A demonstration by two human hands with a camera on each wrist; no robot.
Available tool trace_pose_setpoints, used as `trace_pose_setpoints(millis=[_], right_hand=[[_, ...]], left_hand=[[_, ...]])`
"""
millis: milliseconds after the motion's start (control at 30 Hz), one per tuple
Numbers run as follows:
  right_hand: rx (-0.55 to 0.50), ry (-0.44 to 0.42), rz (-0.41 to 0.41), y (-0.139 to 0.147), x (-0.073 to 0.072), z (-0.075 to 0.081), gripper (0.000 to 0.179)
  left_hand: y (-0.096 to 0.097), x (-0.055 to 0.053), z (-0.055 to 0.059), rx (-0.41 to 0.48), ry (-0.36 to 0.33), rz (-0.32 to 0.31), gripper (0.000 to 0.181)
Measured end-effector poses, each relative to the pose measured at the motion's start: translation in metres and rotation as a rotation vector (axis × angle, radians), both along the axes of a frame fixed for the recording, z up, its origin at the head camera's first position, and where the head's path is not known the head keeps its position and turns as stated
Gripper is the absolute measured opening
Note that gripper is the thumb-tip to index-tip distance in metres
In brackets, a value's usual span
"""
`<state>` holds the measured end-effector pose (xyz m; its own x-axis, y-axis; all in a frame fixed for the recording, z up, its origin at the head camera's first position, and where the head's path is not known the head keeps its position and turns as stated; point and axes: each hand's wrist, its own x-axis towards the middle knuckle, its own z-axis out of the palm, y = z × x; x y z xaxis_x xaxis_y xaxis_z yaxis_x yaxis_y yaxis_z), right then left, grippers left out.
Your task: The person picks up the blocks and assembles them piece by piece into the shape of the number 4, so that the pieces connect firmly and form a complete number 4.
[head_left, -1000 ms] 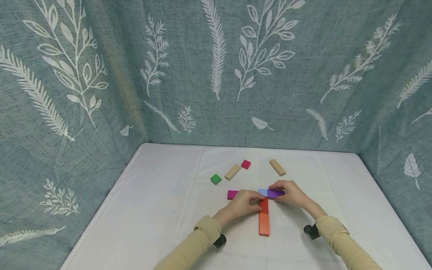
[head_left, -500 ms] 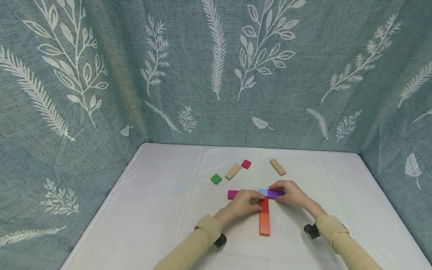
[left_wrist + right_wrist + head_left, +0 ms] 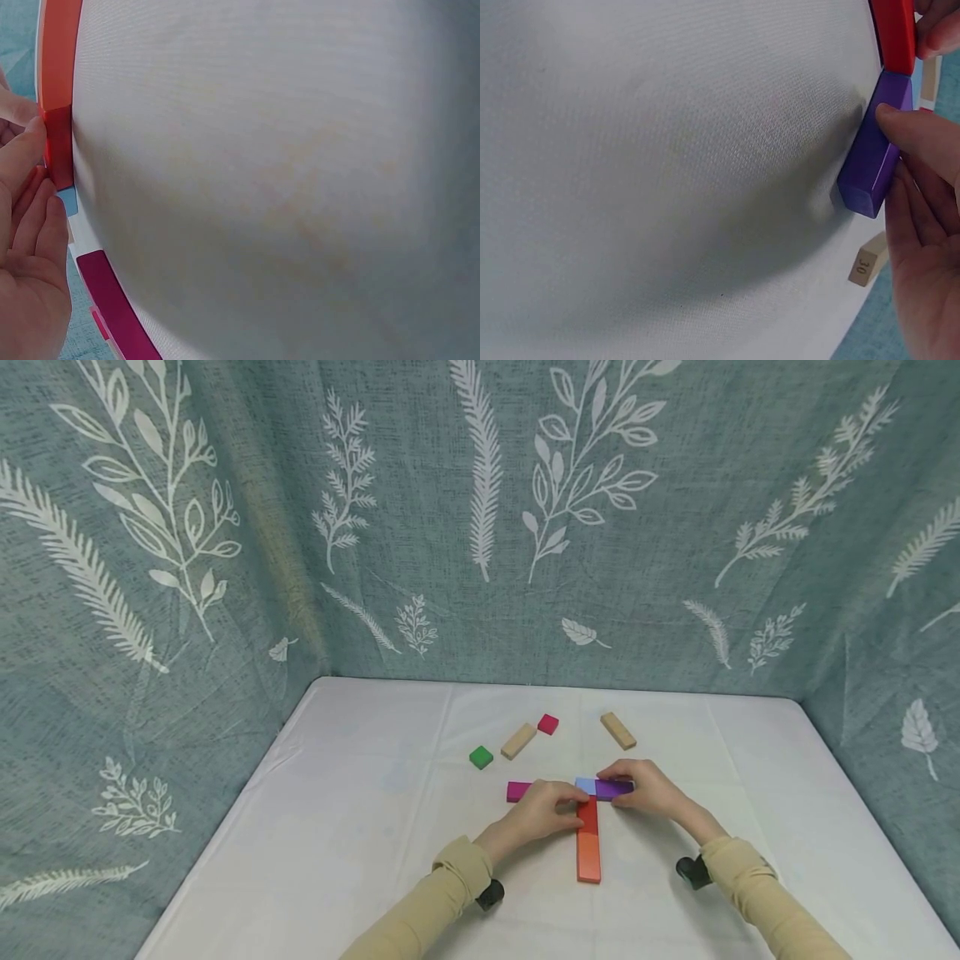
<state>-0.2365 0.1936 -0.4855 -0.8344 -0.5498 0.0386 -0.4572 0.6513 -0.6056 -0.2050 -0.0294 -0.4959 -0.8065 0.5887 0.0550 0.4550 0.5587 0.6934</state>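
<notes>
At the bottom of the frame, two tan sleeves (image 3: 420,914) are seen, with a dark device (image 3: 491,894) worn at each wrist. Right of centre, an orange block (image 3: 588,860) is laid lengthwise, its far end met by a red block (image 3: 590,817). The red block is pinched between the thumb and fingers of the left hand (image 3: 536,814). Beyond it, a purple block (image 3: 613,790) is set crosswise and gripped between the thumb and curled fingers of the right hand (image 3: 651,787); its left end is met by a light blue block (image 3: 586,785). A magenta block (image 3: 518,792) is partly covered by the left hand. Farther up, a green block (image 3: 481,757), two wooden blocks (image 3: 518,741) and a crimson block (image 3: 548,724) are scattered on the white cloth (image 3: 337,827). The top is filled by a leaf-patterned curtain (image 3: 420,510).
</notes>
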Motion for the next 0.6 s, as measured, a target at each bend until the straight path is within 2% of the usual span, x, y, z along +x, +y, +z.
trace_pose_setpoints(millis=[433, 600], right_hand=[[-0.040, 0.016, 0.025, 0.004, -0.001, 0.012, 0.036], [-0.080, 0.082, 0.048, 0.010, -0.004, 0.020, 0.036]], left_hand=[[0.000, 0.001, 0.002, -0.028, 0.026, -0.003, 0.033], [0.000, 0.001, 0.001, -0.021, 0.016, -0.003, 0.033]])
